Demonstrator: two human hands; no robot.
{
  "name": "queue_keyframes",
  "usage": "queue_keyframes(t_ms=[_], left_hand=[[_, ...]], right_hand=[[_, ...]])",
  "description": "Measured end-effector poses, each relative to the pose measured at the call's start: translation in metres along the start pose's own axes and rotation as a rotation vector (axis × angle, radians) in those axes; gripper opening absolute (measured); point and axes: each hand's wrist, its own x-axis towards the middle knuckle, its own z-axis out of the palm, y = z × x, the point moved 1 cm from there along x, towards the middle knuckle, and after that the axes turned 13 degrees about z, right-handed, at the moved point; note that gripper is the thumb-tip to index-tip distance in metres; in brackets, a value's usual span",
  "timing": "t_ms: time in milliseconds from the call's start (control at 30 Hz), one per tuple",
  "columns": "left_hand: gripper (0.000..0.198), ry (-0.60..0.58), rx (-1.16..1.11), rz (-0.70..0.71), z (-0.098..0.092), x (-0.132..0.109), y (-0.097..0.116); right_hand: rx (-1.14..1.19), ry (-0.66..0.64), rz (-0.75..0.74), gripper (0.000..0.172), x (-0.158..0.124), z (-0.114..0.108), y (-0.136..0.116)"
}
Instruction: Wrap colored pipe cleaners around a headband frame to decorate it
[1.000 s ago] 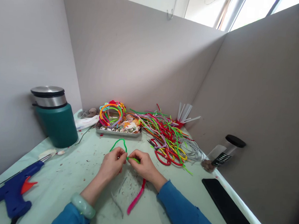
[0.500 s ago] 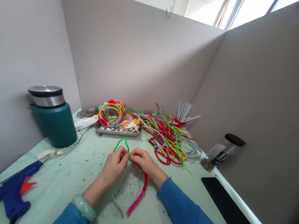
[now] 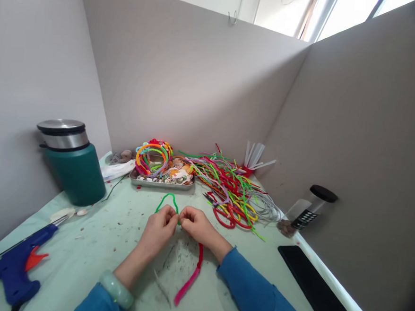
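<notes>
Fingertips pinched, my left hand (image 3: 162, 225) grips a green pipe cleaner (image 3: 169, 195) that arcs up above the knuckles. My right hand (image 3: 197, 226) is closed right beside it, its fingertips on the same green pipe cleaner where the two hands meet. Below my right hand hangs or lies a red and pink pipe cleaner strip (image 3: 187, 287); its upper end is hidden under the hand, so I cannot tell if it is joined to the green one. A short grey piece (image 3: 162, 287) rests on the table between my forearms.
At the back stands a metal tray (image 3: 163, 184) with coloured rings (image 3: 154, 157) and small cutouts. Right of it lie a heap of pipe cleaners (image 3: 224, 173) and red-handled scissors (image 3: 224, 218). A green flask (image 3: 72, 165) and blue glue gun (image 3: 17, 265) are left; a clear jar (image 3: 306, 212) is right.
My right hand's fingers have curled in slightly closer to the left at the green pipe cleaner. The view has shifted a little; everything else stays in place.
</notes>
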Motion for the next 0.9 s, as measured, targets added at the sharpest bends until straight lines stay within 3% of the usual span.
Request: queue_keyframes(t_ms=[200,367,467,900], left_hand=[[0.014,-0.026,0.134,0.075,-0.004,-0.002,-0.004],[0.022,-0.092,0.251,0.261,-0.005,-0.002,-0.006],[0.023,-0.069,0.306,0.364,-0.005,-0.003,-0.007],[0.021,-0.004,0.358,0.411,-0.003,-0.003,-0.011]], right_hand=[[-0.026,0.02,-0.008,0.007,0.003,-0.002,0.006],[0.009,0.025,0.027,0.006,0.006,-0.006,0.013],[0.038,0.039,0.04,0.006,0.007,-0.007,0.013],[0.074,0.078,0.043,0.008,0.004,-0.006,0.006]])
